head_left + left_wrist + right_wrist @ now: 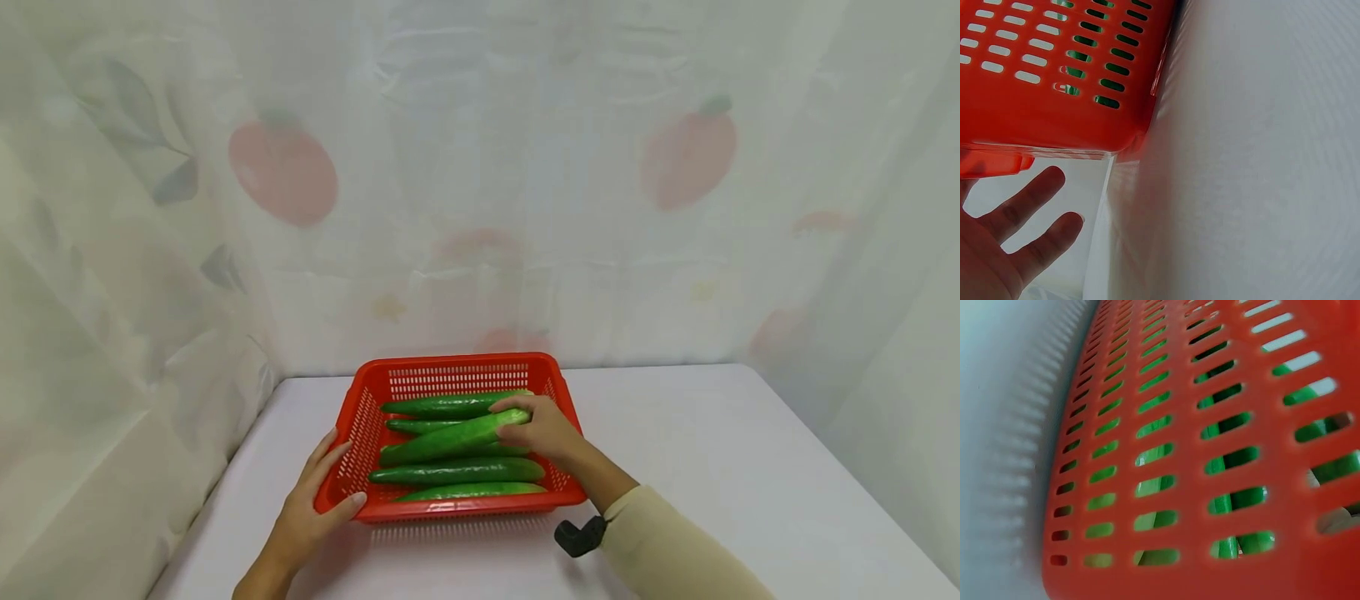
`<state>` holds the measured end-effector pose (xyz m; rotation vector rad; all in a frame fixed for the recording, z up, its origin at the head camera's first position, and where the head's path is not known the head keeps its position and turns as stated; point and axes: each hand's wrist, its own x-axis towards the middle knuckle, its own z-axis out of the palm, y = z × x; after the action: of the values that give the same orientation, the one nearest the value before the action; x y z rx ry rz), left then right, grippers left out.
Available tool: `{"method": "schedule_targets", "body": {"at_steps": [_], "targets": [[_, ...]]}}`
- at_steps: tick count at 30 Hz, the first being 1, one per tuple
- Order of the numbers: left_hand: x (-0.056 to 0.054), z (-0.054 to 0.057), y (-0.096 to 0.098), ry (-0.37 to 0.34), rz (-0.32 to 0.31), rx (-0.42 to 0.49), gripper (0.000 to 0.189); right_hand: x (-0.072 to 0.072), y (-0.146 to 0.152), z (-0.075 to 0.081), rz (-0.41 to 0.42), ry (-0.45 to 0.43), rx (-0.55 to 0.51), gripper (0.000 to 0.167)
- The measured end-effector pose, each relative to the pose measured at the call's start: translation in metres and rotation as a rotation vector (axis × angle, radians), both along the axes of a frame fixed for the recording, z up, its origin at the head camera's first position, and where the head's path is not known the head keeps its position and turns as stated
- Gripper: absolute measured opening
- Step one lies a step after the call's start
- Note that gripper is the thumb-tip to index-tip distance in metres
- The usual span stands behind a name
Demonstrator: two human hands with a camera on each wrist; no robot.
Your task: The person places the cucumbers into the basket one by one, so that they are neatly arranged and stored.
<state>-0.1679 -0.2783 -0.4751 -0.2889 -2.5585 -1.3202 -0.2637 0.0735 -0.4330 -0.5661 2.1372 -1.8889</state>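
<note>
A red plastic basket [457, 510] with slotted walls holds several long green cucumbers, such as the one near its front [457, 472]. My right hand [546, 429] reaches over the right side and grips one cucumber [442, 442] near its paler right end. This cucumber slants across others, its left end lower. At the basket's left side is my left hand [303, 508], fingers spread and fairly straight, thumb at the front left corner. The left wrist view shows two extended fingers [1029, 206] beside the basket wall [1041, 112]. Through the slots, the right wrist view shows green cucumbers [1163, 450].
The basket stands on a white table [675, 467], toward its back edge. A pale curtain [480, 167] with faded fruit prints hangs behind, and more sheeting [97, 333] lines the left. A black strap piece [581, 536] sticks out at the right wrist.
</note>
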Motion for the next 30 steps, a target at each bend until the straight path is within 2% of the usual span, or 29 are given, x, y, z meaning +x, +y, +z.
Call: {"method": "schedule_targets", "body": {"at_steps": [6,12,30], "targets": [[0.0005,-0.0009,-0.0011,-0.003,0.004,0.001,0.064,-0.0019,-0.0029,-0.002,-0.011,-0.002,0.053,0.031],[-0.001,-0.0019,-0.0022,0.011,0.007,0.003,0.064,-0.0037,-0.0036,-0.0017,0.001,-0.037,0.041,0.033],[0.001,-0.002,-0.0025,0.0,0.02,0.001,0.065,-0.0032,-0.0063,-0.0023,-0.041,-0.028,0.113,0.031]]}}
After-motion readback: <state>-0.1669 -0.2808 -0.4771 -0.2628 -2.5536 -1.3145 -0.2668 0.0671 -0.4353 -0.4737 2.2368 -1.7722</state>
